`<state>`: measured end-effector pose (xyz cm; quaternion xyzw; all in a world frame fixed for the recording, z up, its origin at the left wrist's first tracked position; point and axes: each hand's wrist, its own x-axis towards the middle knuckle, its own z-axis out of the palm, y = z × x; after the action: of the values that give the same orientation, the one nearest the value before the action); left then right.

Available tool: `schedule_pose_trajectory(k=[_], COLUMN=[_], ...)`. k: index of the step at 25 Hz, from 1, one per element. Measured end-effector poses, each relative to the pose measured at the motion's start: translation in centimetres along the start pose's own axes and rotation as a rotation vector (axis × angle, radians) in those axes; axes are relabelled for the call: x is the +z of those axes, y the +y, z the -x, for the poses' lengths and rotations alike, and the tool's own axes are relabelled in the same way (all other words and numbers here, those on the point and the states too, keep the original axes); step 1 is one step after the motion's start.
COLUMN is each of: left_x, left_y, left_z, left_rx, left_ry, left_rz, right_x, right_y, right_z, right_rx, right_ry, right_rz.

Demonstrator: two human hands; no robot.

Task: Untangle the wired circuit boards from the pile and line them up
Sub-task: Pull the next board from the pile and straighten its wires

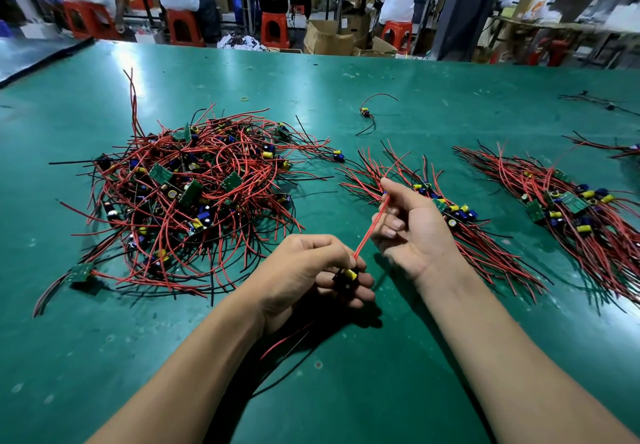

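Just nearer than the pile's right edge, my left hand [311, 270] has its fingers curled round one circuit board [349, 275], yellow capacitor showing. My right hand [412, 222], beside it, pinches that board's red wire [369, 232], which runs straight between the two hands. The pile [194, 194] is large and knotted, with red and black leads looped over many green boards. Right of the pile lie the near bundle [446, 208] and the far bundle [571, 208], leads combed parallel. A third is cut off by the frame edge. A stray board [364, 112] sits beyond the pile's right side. I judge the task under half done, with the bulk left to untangle.
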<state>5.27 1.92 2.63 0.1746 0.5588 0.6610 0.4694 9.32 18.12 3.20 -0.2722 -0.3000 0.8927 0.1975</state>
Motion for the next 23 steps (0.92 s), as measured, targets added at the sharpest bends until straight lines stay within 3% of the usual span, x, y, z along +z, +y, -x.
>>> schedule_pose_trajectory(k=[4, 10, 13, 16, 23], left_x=[-0.1, -0.1, -0.2, -0.3, -0.2], left_y=[0.0, -0.2, -0.3, -0.4, -0.6], left_z=[0.2, -0.1, -0.4, -0.5, -0.4], left_rx=[0.005, 0.029, 0.07, 0.091, 0.092], left_ry=[-0.019, 0.059, 0.108, 0.114, 0.101], left_rz=[0.0, 0.06, 0.122, 0.137, 0.078], right_x=[-0.1, -0.5, -0.9, -1.2, -1.7], right_y=[-0.7, 0.1, 0.7, 1.3, 1.8], right_z=[0.3, 0.6, 1.3, 1.7, 0.4], right_rx=[0.096, -0.132, -0.115, -0.05, -0.214], right_ry=[-0.128, -0.075, -0.279, -0.425, -0.189], right_rz=[-0.063, 0.413, 0.699, 0.776, 0.785])
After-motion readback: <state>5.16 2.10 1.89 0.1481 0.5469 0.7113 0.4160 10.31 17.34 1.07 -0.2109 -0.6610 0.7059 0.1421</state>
